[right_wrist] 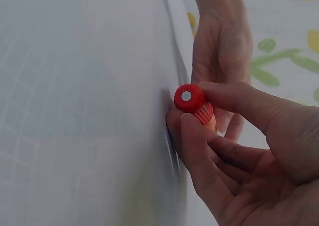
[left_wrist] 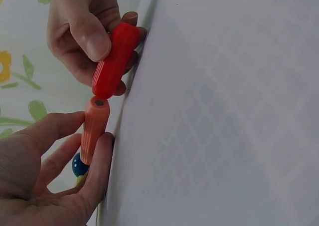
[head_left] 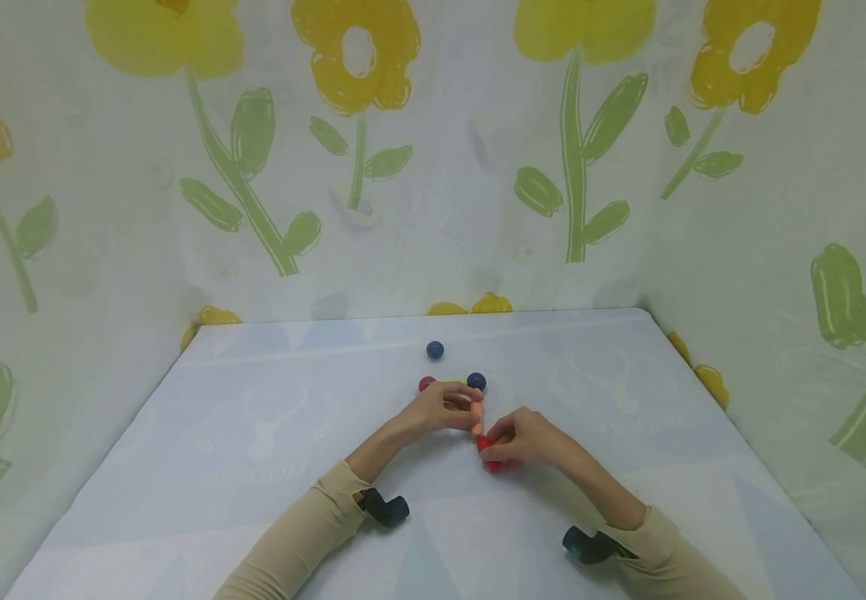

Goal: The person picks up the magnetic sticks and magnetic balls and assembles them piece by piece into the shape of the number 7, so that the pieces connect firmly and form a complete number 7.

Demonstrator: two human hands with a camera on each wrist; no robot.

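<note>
My left hand [head_left: 433, 408] pinches a ribbed orange magnetic rod [left_wrist: 93, 131] between thumb and fingers. A thicker red magnetic rod [left_wrist: 115, 61] is held in the fingertips of my right hand [head_left: 533, 437]. The two rods meet end to end, or nearly so, in the left wrist view. A round silvery disc shows on the red rod's other end in the right wrist view. At the far end of the orange rod is a dark blue ball [head_left: 476, 381]. A yellow rod [head_left: 453, 382] lies between that ball and a red ball [head_left: 427, 383], partly behind my left hand.
Another dark blue ball [head_left: 435, 350] sits farther back on the pale patterned tabletop [head_left: 312, 500]. Flower-printed cloth [head_left: 433, 167] hangs around the back and sides of the table. Each wrist wears a black camera mount [head_left: 386, 508] below the sleeve's cuff.
</note>
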